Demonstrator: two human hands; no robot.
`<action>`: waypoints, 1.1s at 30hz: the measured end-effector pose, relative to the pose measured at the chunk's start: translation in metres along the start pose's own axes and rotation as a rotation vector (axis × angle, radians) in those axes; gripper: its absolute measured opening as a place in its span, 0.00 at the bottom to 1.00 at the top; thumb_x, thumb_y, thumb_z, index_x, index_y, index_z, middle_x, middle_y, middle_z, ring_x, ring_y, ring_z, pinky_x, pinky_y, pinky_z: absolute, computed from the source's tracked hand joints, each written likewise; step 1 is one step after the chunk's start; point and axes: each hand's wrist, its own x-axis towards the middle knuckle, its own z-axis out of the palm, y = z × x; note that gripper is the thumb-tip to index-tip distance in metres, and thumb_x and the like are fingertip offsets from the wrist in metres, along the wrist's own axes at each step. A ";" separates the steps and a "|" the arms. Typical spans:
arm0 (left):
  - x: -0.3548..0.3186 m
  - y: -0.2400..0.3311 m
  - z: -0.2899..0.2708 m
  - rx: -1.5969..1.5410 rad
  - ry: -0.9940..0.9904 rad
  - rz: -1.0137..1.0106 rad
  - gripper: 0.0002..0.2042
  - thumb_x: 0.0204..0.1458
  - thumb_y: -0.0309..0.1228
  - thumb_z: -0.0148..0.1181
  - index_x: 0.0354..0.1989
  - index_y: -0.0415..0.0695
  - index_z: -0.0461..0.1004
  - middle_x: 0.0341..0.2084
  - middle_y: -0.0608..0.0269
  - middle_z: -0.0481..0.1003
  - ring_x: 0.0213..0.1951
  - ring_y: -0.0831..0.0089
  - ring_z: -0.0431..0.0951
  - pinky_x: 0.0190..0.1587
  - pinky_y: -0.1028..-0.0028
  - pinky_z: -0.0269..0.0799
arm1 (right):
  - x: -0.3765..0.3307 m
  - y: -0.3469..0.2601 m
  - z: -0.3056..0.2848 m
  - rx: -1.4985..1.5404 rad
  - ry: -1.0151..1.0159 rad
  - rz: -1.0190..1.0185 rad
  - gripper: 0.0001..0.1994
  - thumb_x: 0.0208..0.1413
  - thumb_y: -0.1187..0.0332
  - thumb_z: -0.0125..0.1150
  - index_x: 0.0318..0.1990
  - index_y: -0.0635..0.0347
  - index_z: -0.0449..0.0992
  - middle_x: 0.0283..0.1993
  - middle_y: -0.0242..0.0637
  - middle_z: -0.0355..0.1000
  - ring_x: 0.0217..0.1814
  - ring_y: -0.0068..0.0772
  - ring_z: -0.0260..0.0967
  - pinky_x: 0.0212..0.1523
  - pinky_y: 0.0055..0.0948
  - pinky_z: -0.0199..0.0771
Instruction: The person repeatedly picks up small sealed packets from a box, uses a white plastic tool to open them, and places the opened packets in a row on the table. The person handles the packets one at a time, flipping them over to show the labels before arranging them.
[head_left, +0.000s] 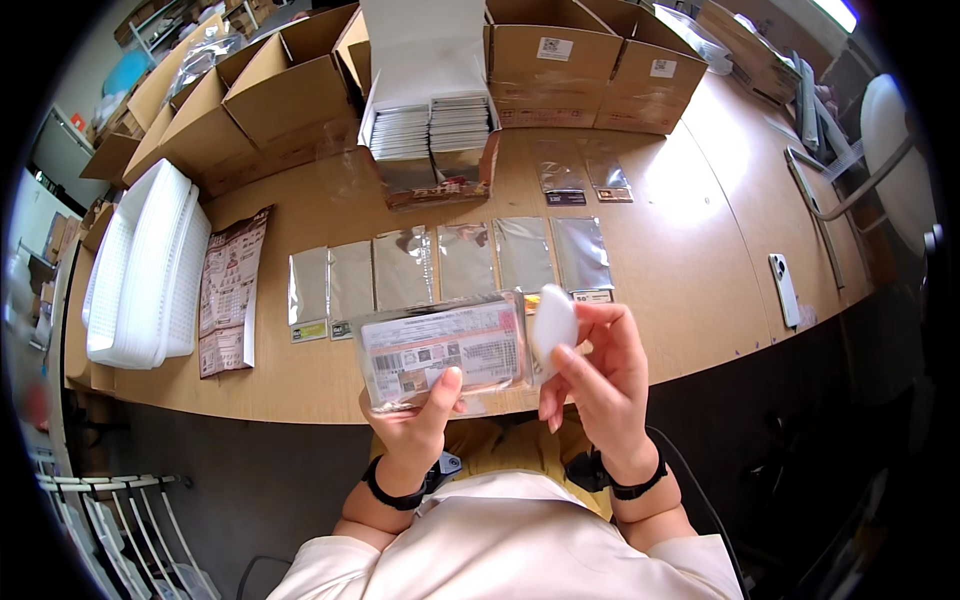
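My left hand (412,425) grips a clear plastic packet (440,352) from below, its thumb across the printed label that shows through the film. Between thumb and fingers, my right hand (605,375) pinches a white oval piece (553,325), held upright beside the packet's right end. Whether this piece touches the packet, I cannot tell. Just beyond both hands, several silvery flat pouches (403,265) lie in a row on the table, their near ends partly covered by the packet.
An open box (440,185) full of stacked flat packets stands behind the row, between cardboard boxes (555,75). Two small pouches (560,170) lie to its right. White baskets (140,270) and a printed sheet (230,290) are at left; a phone (784,290) is at right.
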 end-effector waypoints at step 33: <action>0.020 -0.003 -0.021 -0.124 -0.207 -0.114 0.35 0.43 0.14 0.56 0.62 0.37 0.49 0.48 0.57 0.68 0.49 0.71 0.69 0.55 0.70 0.62 | 0.018 0.016 0.003 -0.402 -0.058 -0.139 0.11 0.51 0.79 0.56 0.43 0.65 0.66 0.34 0.35 0.71 0.31 0.15 0.67 0.26 0.12 0.65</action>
